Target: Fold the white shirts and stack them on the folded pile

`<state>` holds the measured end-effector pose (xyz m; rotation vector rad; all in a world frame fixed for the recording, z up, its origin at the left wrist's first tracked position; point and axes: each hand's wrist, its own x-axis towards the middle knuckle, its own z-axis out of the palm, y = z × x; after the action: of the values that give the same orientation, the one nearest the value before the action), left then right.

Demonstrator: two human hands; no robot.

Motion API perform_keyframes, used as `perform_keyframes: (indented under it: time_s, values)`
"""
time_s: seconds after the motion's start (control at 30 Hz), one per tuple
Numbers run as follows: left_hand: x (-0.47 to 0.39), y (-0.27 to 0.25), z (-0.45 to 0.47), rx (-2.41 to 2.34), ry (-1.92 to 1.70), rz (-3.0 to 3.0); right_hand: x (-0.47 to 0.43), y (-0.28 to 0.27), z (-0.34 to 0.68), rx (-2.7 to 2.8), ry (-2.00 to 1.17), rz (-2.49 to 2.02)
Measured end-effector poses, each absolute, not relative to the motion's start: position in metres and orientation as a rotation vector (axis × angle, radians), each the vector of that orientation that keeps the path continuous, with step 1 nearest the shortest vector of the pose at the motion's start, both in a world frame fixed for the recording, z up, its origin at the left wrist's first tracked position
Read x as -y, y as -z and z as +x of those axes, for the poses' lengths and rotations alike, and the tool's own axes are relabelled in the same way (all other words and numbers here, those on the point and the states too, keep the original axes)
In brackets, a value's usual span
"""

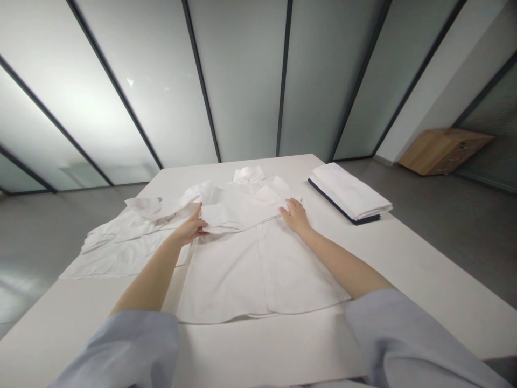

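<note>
A white shirt (262, 269) lies spread on the table, its collar (249, 174) at the far end and its hem toward me. Part of the shirt, seemingly a sleeve, is laid across its middle. At the left end of this folded part, my left hand (193, 227) grips the fabric edge between thumb and fingers. My right hand (295, 216) rests on the shirt's right side, fingers apart and fairly flat. To the left, another crumpled white garment (125, 240) lies beside the shirt, near my left forearm.
A folded white stack (349, 188) sits on a dark folded cloth (365, 220) at the table's right side. The white table (420, 280) has its far edge near a frosted glass partition (246, 81). A wooden cabinet (438, 151) stands on the floor at right.
</note>
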<state>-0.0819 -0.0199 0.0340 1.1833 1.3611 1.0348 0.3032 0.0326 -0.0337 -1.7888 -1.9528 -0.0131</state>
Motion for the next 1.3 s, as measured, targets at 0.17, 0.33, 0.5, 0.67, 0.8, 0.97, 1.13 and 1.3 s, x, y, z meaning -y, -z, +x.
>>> perform_keyframes:
  time_s: [0.17, 0.33, 0.5, 0.67, 0.8, 0.97, 1.13, 1.3]
  values:
    - [0.036, -0.025, -0.077, -1.404, -0.98, 1.36, -0.031, 0.031, 0.302, 2.047, 0.068, -1.751]
    - [0.028, -0.025, -0.069, -1.746, -1.026, 1.762, -0.025, 0.024, 0.299, 2.115, 0.101, -1.749]
    - [0.036, -0.031, -0.062, -1.636, -1.12, 1.404, -0.02, 0.02, 0.304, 2.139, 0.114, -1.772]
    - [0.068, -0.042, -0.053, -1.283, -1.303, 0.955, -0.022, 0.019, 0.32, 2.077, 0.128, -1.822]
    - [0.099, -0.043, -0.05, -1.187, -1.223, 0.855, -0.027, 0.019, 0.33, 2.027, 0.114, -1.857]
    - [0.136, -0.039, -0.057, -1.103, -1.023, 0.815, -0.029, 0.022, 0.332, 2.039, 0.09, -1.877]
    - [0.162, -0.046, -0.076, -1.098, -0.696, 0.916, -0.026, 0.024, 0.33, 2.069, 0.089, -1.87]
    - [0.135, -0.053, -0.091, -1.311, -0.591, 1.35, -0.023, 0.02, 0.329, 2.152, 0.1, -1.878]
